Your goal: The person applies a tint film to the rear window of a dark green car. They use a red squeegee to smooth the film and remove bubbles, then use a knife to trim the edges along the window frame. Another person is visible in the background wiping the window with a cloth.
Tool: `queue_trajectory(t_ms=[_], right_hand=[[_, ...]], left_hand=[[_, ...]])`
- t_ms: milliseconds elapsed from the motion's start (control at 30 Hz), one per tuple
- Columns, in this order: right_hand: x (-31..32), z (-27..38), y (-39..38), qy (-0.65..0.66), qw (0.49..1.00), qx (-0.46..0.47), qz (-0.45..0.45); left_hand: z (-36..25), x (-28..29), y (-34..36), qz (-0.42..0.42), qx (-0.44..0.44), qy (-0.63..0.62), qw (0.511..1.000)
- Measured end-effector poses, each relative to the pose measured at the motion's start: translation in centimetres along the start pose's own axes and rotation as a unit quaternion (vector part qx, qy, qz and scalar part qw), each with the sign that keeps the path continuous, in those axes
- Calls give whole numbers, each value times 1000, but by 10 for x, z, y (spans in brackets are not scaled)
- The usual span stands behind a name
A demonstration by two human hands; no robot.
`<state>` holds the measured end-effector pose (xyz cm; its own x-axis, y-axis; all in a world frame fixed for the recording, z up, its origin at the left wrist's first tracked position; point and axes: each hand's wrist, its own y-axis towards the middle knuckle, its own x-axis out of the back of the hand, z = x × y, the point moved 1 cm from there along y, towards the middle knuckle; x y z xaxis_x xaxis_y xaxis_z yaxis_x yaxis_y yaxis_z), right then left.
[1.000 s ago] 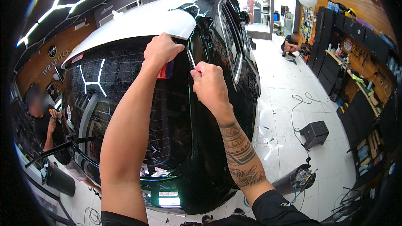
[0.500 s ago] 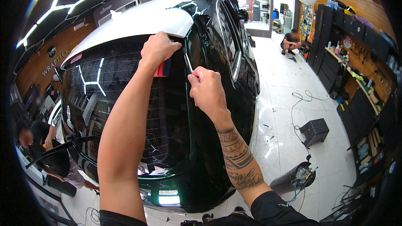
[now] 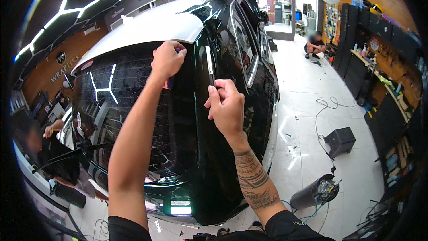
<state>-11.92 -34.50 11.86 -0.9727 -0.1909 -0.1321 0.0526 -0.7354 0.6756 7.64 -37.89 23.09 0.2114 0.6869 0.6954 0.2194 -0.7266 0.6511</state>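
My left hand [image 3: 167, 60] is closed at the top of the car's rear window [image 3: 129, 102], just under the white spoiler [image 3: 147, 29]. It grips a flat red-and-blue squeegee [image 3: 168, 83], mostly covered by my fingers and wrist. To its right, my right hand [image 3: 228, 102] pinches a slim knife-like tool [image 3: 209, 60], silver above and dark below, pointing upward. The tool is in front of the glossy black rear pillar [image 3: 205, 129]; whether its tip touches the surface I cannot tell.
A co-worker [image 3: 58, 151] stands at the car's left rear, near the rear wiper [image 3: 84, 149]. Another person [image 3: 314, 45] squats at the far right. A black box stool [image 3: 339, 140], a dark cylinder [image 3: 314, 192] and a loose cable [image 3: 317, 120] occupy the floor. Shelves [image 3: 379, 76] line the right wall.
My right hand has drawn back from the window edge, down and right, and the tool now shows more fully. The left hand remains by the spoiler. The co-worker at left has raised a hand.
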Motion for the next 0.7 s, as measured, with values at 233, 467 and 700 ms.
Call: queue_trajectory(t_ms=[233,467,700], right_hand=[[-2,-55,-28,241,965,-94,-30],[1,-69,-37,289,952,-98,-7],[4,-72,-36,324,938,-121,10]], left_hand=[[-43,-28,-13,-123,50,119,984],[-40,-24,-8,-89,46,192,976],[-43,-36,-16,-129,-9,266,955]])
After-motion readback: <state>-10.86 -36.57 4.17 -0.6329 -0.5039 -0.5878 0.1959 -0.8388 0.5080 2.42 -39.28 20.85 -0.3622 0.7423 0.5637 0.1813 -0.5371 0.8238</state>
